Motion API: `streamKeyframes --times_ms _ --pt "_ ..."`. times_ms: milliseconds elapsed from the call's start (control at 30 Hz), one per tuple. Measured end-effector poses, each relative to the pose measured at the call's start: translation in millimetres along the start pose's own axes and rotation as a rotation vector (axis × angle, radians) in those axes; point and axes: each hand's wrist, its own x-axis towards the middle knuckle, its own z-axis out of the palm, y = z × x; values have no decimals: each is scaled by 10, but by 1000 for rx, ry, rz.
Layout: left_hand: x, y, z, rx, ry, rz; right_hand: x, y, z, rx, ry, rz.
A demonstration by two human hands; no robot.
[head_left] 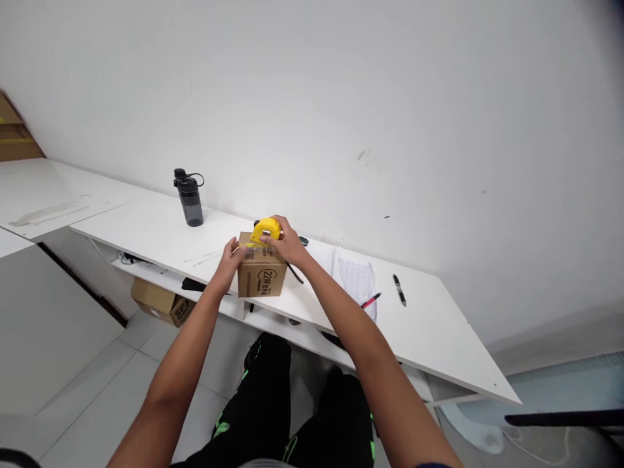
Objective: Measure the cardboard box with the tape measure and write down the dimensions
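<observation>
Your right hand (288, 242) grips the yellow tape measure (266, 229) over the top of the small cardboard box (263, 278), which sits at the front edge of the white table (439, 338). Your left hand (228, 265) is at the box's upper left edge; cannot tell whether its fingers pinch anything. Box contents: hidden. Dark bottle (191, 207), lidded, upright behind to the left; contents unclear. Second carton (153, 300) below the undershelf (160, 276); interior not visible.

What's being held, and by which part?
The right hand holds the yellow tape measure by its case's right side; the left hand is unclear.
</observation>
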Motion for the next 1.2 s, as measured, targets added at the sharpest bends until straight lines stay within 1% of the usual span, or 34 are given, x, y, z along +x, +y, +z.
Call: streamKeyframes --times_ms 100,200,300,400,500,600,667,733,800,900,1000,1100,1200 --pt "-59 -40 95 -102 -38 8 164 5 158 -46 -133 -130" --pt "-114 -98 152 -241 -78 12 241 10 286 -130 -263 -200" --pt "-149 -88 186 -231 -105 49 220 -12 274 -170 -312 -223" --pt "-159 -60 218 -152 -64 69 124 -41 84 -172 -343 -136" --pt "-149 -63 239 -95 -3 70 -47 -13 -241 -161 -350 -7" --pt "-129 -79 246 -64 22 93 -268 87 -607 -88 -298 80" --pt "-115 -85 248 -48 36 99 -404 163 -814 -40 -247 139" --pt "-104 -85 251 -36 46 104 -497 220 -951 -26 -199 193" --pt "-93 -85 254 -27 44 108 -534 241 -1005 -33 -156 206" --pt "-79 -92 262 -19 34 94 -494 196 -959 -79 -113 163" --pt "-70 -100 277 -21 26 92 -378 98 -800 -144 -89 100" --pt "-83 -90 289 -19 36 122 -225 6 -525 -197 -128 64" --pt "-113 -70 289 -39 9 101 -60 -74 -156 -260 -134 36"
